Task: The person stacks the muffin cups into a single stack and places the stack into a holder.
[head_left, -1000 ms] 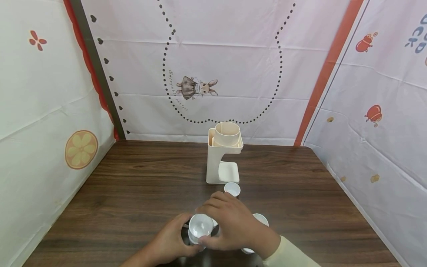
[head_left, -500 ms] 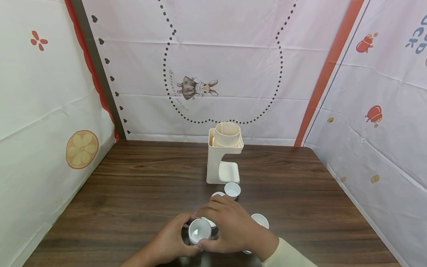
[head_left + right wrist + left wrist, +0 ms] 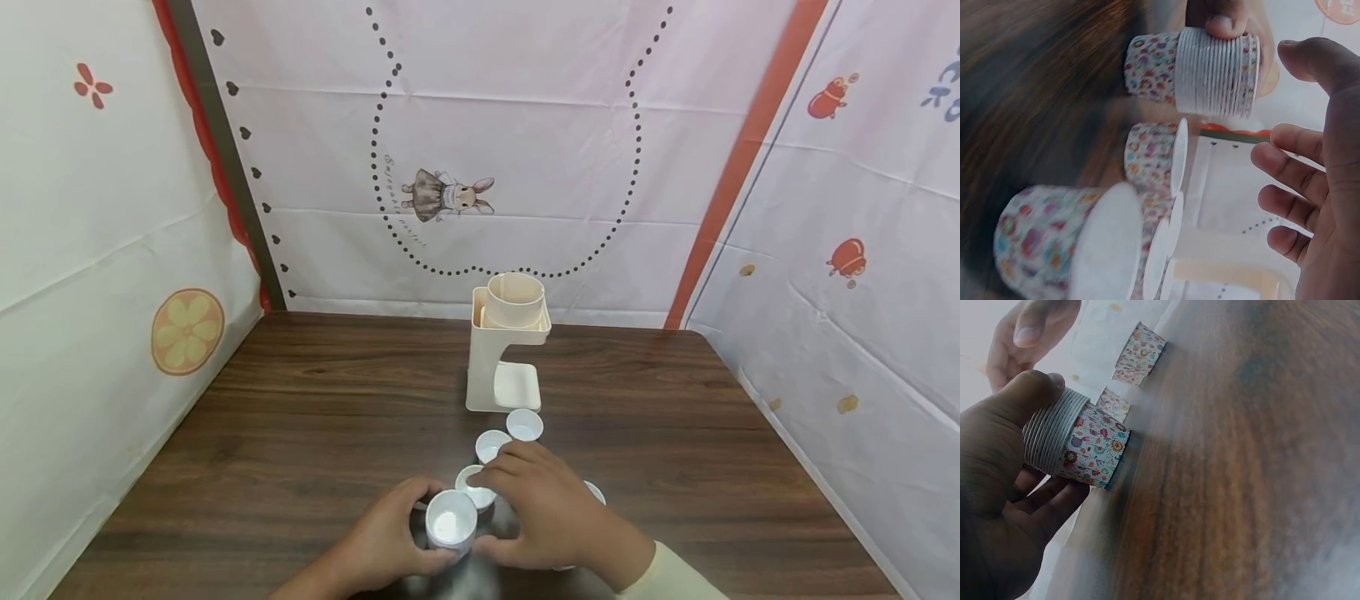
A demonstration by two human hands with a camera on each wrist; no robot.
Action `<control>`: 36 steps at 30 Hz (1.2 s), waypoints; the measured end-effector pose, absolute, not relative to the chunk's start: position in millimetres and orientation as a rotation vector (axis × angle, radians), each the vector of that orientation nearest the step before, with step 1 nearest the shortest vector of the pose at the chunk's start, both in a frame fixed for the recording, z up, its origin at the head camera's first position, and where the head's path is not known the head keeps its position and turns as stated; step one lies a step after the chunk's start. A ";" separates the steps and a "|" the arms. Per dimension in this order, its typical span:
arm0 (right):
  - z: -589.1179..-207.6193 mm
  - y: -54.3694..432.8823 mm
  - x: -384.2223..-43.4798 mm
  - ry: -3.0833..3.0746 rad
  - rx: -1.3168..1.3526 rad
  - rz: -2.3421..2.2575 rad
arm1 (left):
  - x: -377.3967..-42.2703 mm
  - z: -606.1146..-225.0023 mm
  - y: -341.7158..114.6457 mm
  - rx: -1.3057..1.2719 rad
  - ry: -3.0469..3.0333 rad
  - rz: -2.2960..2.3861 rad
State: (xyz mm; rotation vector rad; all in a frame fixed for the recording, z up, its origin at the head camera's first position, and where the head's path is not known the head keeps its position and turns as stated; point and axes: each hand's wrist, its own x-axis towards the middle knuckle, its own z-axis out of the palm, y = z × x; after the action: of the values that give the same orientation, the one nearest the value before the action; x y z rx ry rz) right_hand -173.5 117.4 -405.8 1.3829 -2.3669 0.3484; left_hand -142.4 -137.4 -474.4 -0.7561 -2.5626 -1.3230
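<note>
Here's the stack of floral-printed paper baking cups, low and just left of centre in the head view, many white rims nested over one patterned base. The left hand has it, thumb and fingers wrapped round the rims from the left; whether the base touches the table I can't tell. And the right hand, just right of the stack at lower centre! Fingers spread and gently bent, a wide gap between thumb and fingertips, nothing in its grasp, as the right wrist view confirms.

Just beyond the stack sits a single near cup, partly under the right hand's fingers in the head view. Then a middle cup, then a far cup, the line slanting up and to the right. Over at lower right, a side cup peeps past the right hand, and a cream sleeve fills the bottom edge.

Up at centre, a cream stand carries a round cylinder on top. Dark wooden table below, printed cloth behind, a dressed rabbit print left of upper centre.
</note>
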 end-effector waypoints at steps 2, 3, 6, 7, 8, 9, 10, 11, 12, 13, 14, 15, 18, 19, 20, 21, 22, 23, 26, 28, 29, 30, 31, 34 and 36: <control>-407.3 123.3 -173.0 -2.392 1.369 0.343 | -142.4 -474.4 -136.8 -0.746 -2.571 -1.314; -408.3 126.2 -172.9 -2.398 1.362 0.343 | -142.4 -474.3 -136.6 -0.743 -2.575 -1.310; -410.7 134.6 -171.5 -2.410 1.340 0.348 | -142.1 -473.7 -135.9 -0.735 -2.581 -1.320; -411.3 137.6 -171.0 -2.415 1.329 0.354 | -142.0 -473.4 -135.6 -0.734 -2.583 -1.325; -411.8 140.5 -170.6 -2.417 1.324 0.362 | -142.0 -473.2 -135.3 -0.735 -2.584 -1.333; -412.3 143.5 -170.2 -2.420 1.313 0.367 | -142.0 -473.0 -135.0 -0.735 -2.586 -1.337; -412.8 146.4 -170.0 -2.417 1.305 0.369 | -142.1 -472.8 -134.8 -0.735 -2.587 -1.342; -413.4 149.3 -169.8 -2.412 1.301 0.371 | -142.2 -472.8 -134.6 -0.736 -2.587 -1.345; -414.1 152.4 -169.6 -2.408 1.294 0.370 | -142.2 -472.7 -134.4 -0.735 -2.588 -1.344; -414.8 155.1 -169.8 -2.398 1.298 0.376 | -142.3 -472.8 -134.4 -0.734 -2.589 -1.346; -415.7 158.1 -169.7 -2.386 1.300 0.376 | -142.4 -472.9 -134.3 -0.733 -2.589 -1.345; -416.6 161.1 -169.5 -2.377 1.299 0.373 | -142.4 -473.1 -134.4 -0.732 -2.590 -1.343; -419.3 169.5 -169.1 -2.361 1.300 0.366 | -142.5 -473.5 -134.7 -0.731 -2.590 -1.333; -420.1 171.9 -169.0 -2.359 1.301 0.366 | -142.5 -473.6 -134.7 -0.730 -2.589 -1.332; -420.8 174.2 -168.8 -2.360 1.299 0.360 | -142.5 -473.5 -134.9 -0.730 -2.589 -1.328; -421.4 176.2 -168.6 -2.367 1.295 0.355 | -142.5 -473.4 -135.0 -0.728 -2.589 -1.324; -421.9 178.0 -168.3 -2.371 1.291 0.351 | -142.5 -473.3 -135.0 -0.725 -2.590 -1.320; -422.7 179.7 -168.1 -2.375 1.289 0.349 | -142.4 -473.0 -135.1 -0.723 -2.592 -1.318; -424.3 183.9 -167.4 -2.375 1.287 0.344 | -142.1 -472.3 -135.5 -0.715 -2.599 -1.306; -425.3 186.4 -167.0 -2.368 1.287 0.342 | -141.9 -472.0 -135.7 -0.712 -2.603 -1.307; -425.8 187.7 -166.9 -2.361 1.289 0.343 | -141.8 -471.9 -135.7 -0.711 -2.604 -1.309; -425.9 188.9 -166.6 -2.362 1.288 0.341 | -141.7 -471.8 -135.8 -0.710 -2.604 -1.312; -426.0 190.1 -166.1 -2.366 1.285 0.340 | -141.6 -471.7 -135.9 -0.709 -2.605 -1.315; -426.4 193.8 -164.5 -2.390 1.273 0.327 | -141.4 -471.8 -136.1 -0.706 -2.609 -1.320; -426.5 196.1 -163.0 -2.423 1.260 0.312 | -141.5 -471.9 -136.3 -0.704 -2.611 -1.317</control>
State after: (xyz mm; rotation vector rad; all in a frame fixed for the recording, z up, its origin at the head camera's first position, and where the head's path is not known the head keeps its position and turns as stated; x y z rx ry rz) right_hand -163.0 196.1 -426.5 1.2595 -2.4233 0.3117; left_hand -141.5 -136.3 -471.9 -0.7037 -2.6107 -1.3169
